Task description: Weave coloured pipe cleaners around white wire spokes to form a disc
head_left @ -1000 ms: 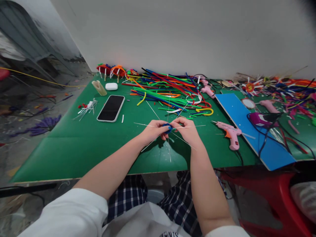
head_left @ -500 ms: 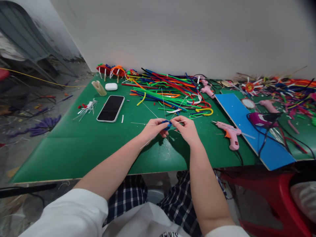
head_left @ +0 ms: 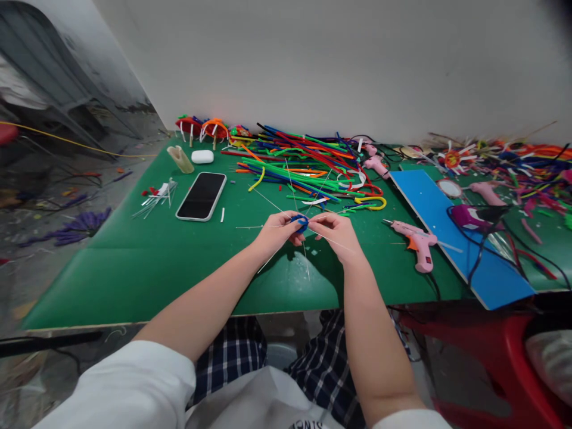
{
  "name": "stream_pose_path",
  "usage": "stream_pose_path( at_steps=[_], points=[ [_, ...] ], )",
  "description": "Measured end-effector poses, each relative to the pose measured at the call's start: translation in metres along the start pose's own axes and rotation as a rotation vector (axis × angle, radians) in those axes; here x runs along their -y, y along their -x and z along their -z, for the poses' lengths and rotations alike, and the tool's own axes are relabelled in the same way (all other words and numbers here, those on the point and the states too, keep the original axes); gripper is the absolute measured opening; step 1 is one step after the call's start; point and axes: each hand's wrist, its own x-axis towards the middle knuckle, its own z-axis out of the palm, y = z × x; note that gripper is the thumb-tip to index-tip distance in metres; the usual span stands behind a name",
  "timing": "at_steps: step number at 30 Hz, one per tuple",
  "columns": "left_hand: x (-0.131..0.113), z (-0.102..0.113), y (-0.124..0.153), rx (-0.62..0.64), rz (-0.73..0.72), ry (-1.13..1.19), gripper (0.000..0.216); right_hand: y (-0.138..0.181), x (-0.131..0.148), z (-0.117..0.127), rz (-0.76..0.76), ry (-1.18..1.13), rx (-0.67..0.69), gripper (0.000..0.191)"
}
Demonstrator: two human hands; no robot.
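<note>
Over the green table [head_left: 134, 268], both my hands meet at a small blue pipe-cleaner piece [head_left: 301, 221] with several thin white sticks poking out of it in all directions. My left hand [head_left: 277, 232] pinches it from the left. My right hand [head_left: 337, 233] is closed at its right side, fingers on the sticks. A pile of coloured pipe cleaners [head_left: 304, 164] lies just beyond my hands.
A phone [head_left: 201, 195] lies face up at the left, with a white earbud case [head_left: 202, 157] and loose white sticks [head_left: 156, 199] near it. A pink glue gun [head_left: 415, 241] and a blue board [head_left: 451, 223] lie to the right. More craft clutter fills the far right.
My hands have turned the blue piece a little, so the white sticks point in different directions. The hands drifted slightly away and back over the same spot.
</note>
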Motion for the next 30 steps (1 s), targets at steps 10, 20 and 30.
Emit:
stream_pose_path(
  at_steps=[10, 20, 30],
  points=[
    [0.008, 0.003, -0.003, 0.018, -0.018, -0.091, 0.027, 0.0, -0.002, 0.001, 0.017, 0.101, 0.027, 0.024],
    [0.011, 0.001, -0.004, 0.024, 0.013, -0.159, 0.021, 0.0, 0.001, 0.0, 0.086, 0.309, 0.033, 0.02],
    [0.011, 0.002, -0.004, 0.021, 0.023, -0.177, 0.021, 0.001, 0.002, 0.001, 0.152, 0.265, 0.033, 0.018]
  ],
)
